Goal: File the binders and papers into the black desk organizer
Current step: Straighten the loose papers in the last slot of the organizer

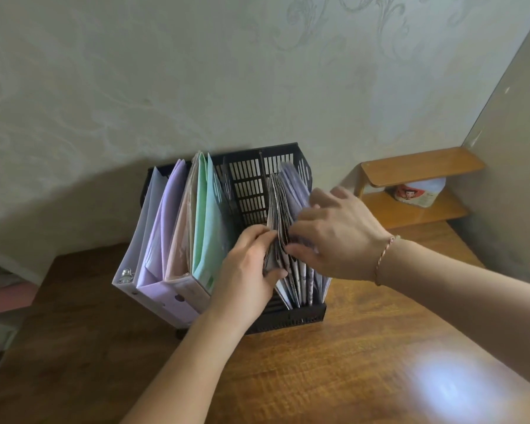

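Note:
A black slotted desk organizer [251,179] stands on the wooden desk against the wall. Its left compartments hold upright binders: a white one [141,237], a lilac one [162,240], a peach one [179,237] and a mint green one [204,221]. The right compartment holds a stack of printed papers [277,209] standing on edge. My left hand [245,267] grips the left side of that paper stack, thumb against it. My right hand [334,231] pinches sheets on the stack's right side, fingers spread over the lilac sheets [292,182] behind.
The wooden desk [334,362] spreads out in front of the organizer. A small wooden shelf [419,166] sits at the back right with a round printed container [416,191] under its top board. A pink item [10,298] lies off the desk at left.

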Action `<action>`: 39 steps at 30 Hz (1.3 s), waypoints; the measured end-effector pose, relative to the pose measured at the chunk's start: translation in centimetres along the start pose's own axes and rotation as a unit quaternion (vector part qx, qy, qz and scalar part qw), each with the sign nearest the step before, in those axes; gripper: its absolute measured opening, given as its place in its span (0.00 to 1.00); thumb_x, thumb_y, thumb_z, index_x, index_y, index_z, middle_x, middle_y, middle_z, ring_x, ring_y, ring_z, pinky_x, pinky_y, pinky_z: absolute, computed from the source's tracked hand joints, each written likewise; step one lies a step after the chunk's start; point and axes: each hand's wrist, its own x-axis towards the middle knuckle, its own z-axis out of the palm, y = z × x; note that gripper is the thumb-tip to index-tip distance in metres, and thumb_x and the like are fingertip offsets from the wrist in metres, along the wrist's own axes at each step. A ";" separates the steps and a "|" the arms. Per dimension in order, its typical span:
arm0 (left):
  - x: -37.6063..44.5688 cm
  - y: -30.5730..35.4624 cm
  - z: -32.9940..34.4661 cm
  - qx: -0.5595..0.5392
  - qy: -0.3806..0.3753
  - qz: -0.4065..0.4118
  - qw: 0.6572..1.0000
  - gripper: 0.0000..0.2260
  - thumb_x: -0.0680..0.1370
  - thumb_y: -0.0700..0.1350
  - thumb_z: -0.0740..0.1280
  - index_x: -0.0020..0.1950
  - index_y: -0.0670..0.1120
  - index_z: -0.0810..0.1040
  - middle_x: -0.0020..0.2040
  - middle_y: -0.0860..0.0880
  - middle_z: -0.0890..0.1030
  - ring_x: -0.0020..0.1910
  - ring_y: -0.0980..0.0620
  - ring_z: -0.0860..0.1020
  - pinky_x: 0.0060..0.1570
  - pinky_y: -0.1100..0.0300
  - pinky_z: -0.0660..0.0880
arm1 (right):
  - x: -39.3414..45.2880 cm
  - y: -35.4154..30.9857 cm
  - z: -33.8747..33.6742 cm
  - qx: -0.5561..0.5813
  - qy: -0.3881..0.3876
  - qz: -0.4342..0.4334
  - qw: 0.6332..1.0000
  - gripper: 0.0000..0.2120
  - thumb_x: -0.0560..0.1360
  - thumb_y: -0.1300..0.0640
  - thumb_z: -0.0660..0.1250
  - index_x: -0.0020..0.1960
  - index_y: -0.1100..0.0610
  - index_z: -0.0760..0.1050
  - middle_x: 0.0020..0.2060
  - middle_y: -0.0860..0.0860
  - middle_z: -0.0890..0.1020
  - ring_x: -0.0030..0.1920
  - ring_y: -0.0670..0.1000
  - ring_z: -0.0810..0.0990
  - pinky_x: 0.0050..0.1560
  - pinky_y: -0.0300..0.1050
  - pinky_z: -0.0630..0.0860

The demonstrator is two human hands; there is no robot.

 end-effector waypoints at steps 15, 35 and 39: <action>-2.4 -2.2 3.4 -0.098 0.138 0.073 0.983 0.19 0.71 0.43 0.76 0.59 0.41 0.79 0.60 0.49 0.78 0.61 0.53 0.77 0.50 0.51 0.81 | -7.6 -10.3 13.6 0.198 0.155 0.291 0.923 0.07 0.73 0.53 0.66 0.45 0.50 0.82 0.25 0.46 0.79 0.21 0.47 0.75 0.18 0.38 0.68; -2.9 -3.6 2.4 -0.106 0.091 0.085 0.987 0.19 0.73 0.41 0.74 0.63 0.46 0.76 0.59 0.50 0.78 0.57 0.54 0.78 0.49 0.55 0.81 | -4.6 -10.4 16.9 0.107 0.011 0.406 0.907 0.14 0.67 0.60 0.73 0.28 0.56 0.70 0.18 0.52 0.74 0.18 0.58 0.73 0.22 0.38 0.58; -3.0 -3.4 2.1 -0.089 0.089 0.097 0.987 0.24 0.74 0.43 0.72 0.69 0.47 0.72 0.60 0.50 0.79 0.55 0.53 0.79 0.53 0.57 0.80 | -6.1 -11.2 16.5 0.116 0.031 0.372 0.921 0.14 0.67 0.60 0.74 0.29 0.54 0.69 0.17 0.49 0.72 0.15 0.53 0.70 0.21 0.35 0.54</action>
